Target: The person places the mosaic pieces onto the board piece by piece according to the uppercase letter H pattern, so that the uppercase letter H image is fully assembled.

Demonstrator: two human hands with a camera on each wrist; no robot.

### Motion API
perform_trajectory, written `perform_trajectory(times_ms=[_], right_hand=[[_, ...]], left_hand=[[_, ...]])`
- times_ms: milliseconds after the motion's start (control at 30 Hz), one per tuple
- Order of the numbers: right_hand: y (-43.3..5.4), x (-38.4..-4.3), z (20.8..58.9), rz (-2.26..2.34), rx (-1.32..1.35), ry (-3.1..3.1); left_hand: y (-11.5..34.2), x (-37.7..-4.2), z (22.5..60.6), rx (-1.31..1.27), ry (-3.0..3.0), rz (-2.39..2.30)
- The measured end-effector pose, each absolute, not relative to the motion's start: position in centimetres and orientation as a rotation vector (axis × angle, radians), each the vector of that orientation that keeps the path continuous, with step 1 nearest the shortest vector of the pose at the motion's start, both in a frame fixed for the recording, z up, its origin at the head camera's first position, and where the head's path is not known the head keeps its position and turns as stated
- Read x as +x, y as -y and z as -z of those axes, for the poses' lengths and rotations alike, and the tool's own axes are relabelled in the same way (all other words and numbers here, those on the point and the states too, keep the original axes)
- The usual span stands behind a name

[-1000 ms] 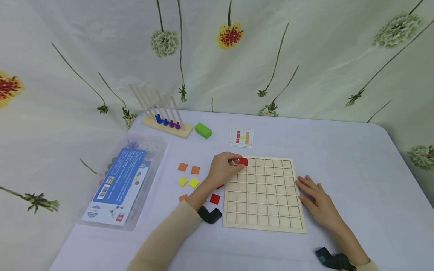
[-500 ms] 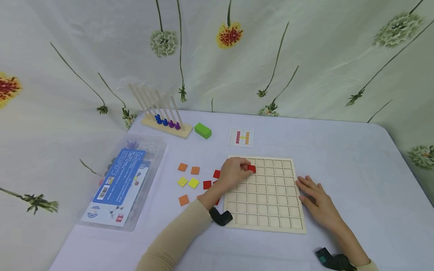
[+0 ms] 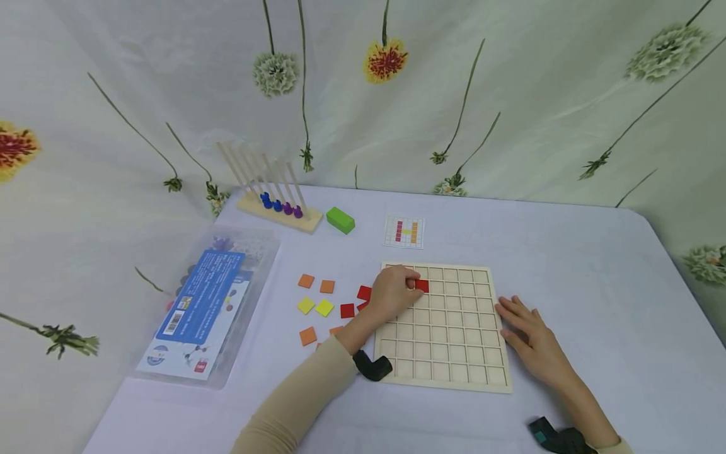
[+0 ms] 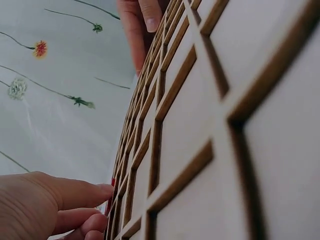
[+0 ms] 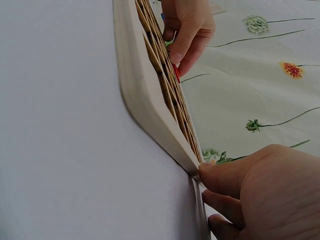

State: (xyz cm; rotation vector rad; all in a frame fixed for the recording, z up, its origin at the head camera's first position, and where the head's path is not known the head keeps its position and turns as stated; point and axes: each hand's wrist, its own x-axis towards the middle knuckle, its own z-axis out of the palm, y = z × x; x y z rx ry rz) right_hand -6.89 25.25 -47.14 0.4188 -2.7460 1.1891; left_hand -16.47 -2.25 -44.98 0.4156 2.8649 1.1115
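tile (image 3: 422, 286), red, pinched by thumb and finger in the left grip (image 3: 392, 293), at a cell in the second row from the far edge of the board (image 3: 448, 333). seated or just above: cannot tell. pinch comes from its left side, which probably leaves the cell walls visible for lining up. right grip (image 3: 530, 337) loose, holding nothing; digits touch the board's right edge, likely to keep it from sliding. card (image 3: 404, 232) beyond the far edge, printed with red, yellow and orange squares; set there, i'd judge, for glancing at over the work.

around: orange tiles (image 3: 327, 287), yellow tiles (image 3: 324, 308), red tiles (image 3: 347, 311) loose on the left, handy to that side. left sleeve (image 3: 300, 397) and black mount (image 3: 372, 366) in the way: mount overhangs the board's near left corner, some tiles partly hidden. farther off: green block (image 3: 340, 220), peg rack (image 3: 280, 217); clear box (image 3: 241, 312) at left.
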Motion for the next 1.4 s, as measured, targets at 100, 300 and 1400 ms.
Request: perform_trajectory(times_ms=[100, 300, 1400], right_hand=[[-25.3, -6.9, 47.2, -1.195, 0.421, 2.746], [-25.4, -6.8, 47.3, -1.206, 0.423, 2.74], [-25.3, -6.7, 47.2, -1.204, 0.411, 2.742]], left_hand=[[2.6, -16.4, 44.4, 0.44, -2.88, -1.122], [5.4, -16.1, 42.3, 0.446, -2.872, -1.224], [14.1, -16.1, 44.3, 0.223, -2.646, -1.201]])
